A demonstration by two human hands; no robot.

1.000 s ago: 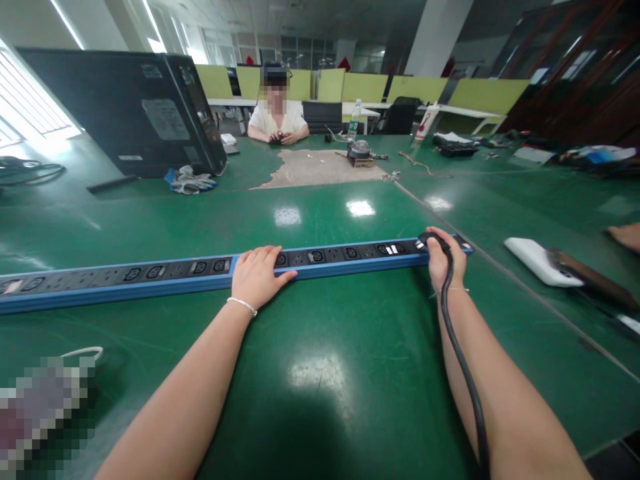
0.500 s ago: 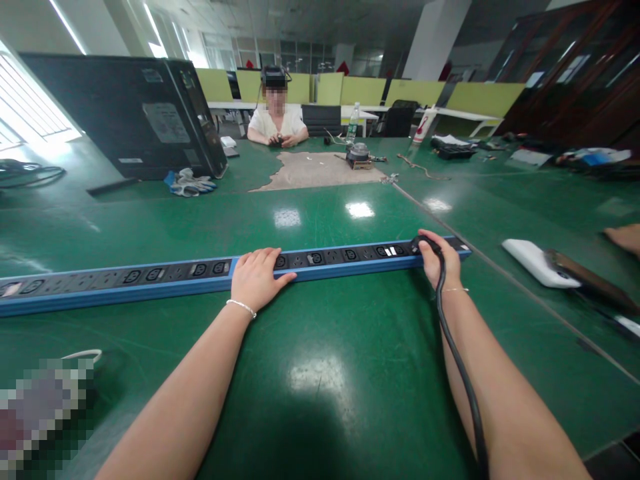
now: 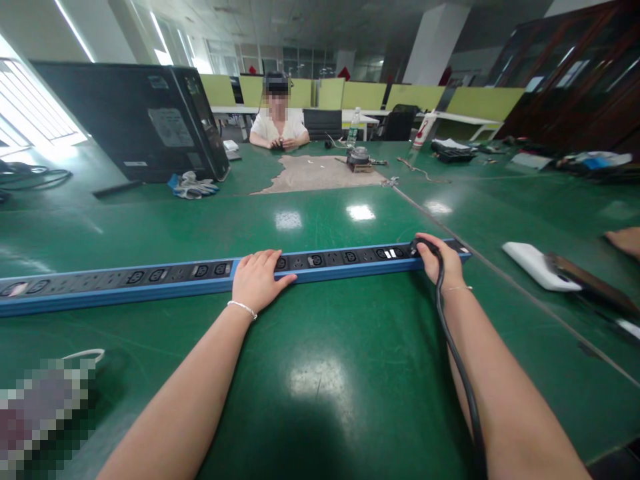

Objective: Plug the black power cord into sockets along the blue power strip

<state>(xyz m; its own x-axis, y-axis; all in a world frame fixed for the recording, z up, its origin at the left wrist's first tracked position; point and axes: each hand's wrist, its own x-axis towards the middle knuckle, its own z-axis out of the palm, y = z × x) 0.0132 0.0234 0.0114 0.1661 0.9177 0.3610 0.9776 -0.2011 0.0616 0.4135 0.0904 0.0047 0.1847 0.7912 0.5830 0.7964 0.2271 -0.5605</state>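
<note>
A long blue power strip (image 3: 330, 271) with a row of black sockets lies across the green table. My left hand (image 3: 256, 280) grips it near its middle, fingers over the top and thumb along the near side. Toward the strip's right end, my right hand (image 3: 440, 260) is closed around a black plug (image 3: 415, 247) at the sockets. From that plug a thick black cable (image 3: 456, 347) runs down along my right forearm. How deep the plug sits is hidden by my fingers.
On the left stand a black computer case (image 3: 125, 123) and gloves (image 3: 193, 185). A person (image 3: 278, 127) sits across the table (image 3: 320, 213). To the right lie a white object (image 3: 537, 267) and a dark one (image 3: 590, 283); another person's hand (image 3: 625, 241) shows at the edge.
The view has tilted very slightly. Both hands keep their places on the strip and the plug, with no clear movement.
</note>
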